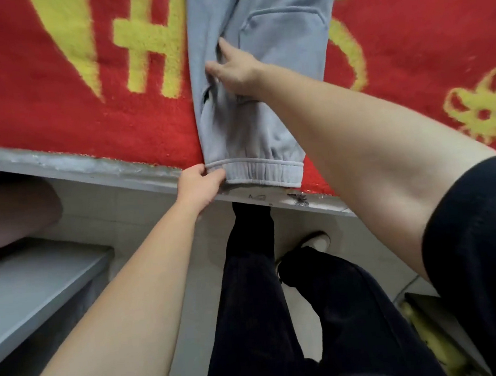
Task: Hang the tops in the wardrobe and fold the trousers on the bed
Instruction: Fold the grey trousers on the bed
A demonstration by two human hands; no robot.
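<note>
Here the cuff (pixel 265 173) of the grey trousers (pixel 256 22) is pinched in the closed grip of the left hand (pixel 201 186) at the edge of the bed (pixel 89 168), while the leg is pressed by the right hand (pixel 235 70), fingers (pixel 224 47) straight and holding nothing. The trousers are laid along the red blanket (pixel 54 114); creases are best smoothed towards the taut cuff before any fold is made.

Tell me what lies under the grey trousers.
A red blanket with yellow patterns shows around the grey trousers; the part directly beneath them is covered.
</note>
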